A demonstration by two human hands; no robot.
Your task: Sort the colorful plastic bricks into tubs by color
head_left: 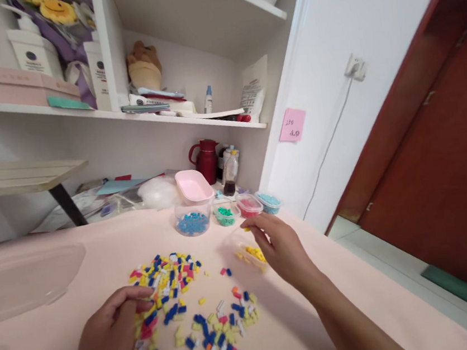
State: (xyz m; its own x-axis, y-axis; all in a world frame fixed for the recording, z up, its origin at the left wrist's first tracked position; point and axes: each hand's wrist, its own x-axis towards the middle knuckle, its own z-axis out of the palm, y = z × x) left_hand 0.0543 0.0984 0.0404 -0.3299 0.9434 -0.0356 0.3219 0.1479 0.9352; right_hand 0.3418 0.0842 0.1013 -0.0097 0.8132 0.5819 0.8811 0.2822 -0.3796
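Note:
My right hand is raised over a clear tub of yellow bricks, with a small yellow brick pinched between thumb and fingertips. My left hand rests at the near left edge of a mixed heap of small toy bricks in yellow, blue, white and pink. Its thumb and index finger are drawn together over the bricks; whatever is between them is hidden. A looser scatter of bricks lies between the two hands.
Behind the heap stand tubs of blue bricks, green bricks, red pieces and light blue pieces. A pink basin, a red jug and a bottle are farther back. Transparent lids lie left.

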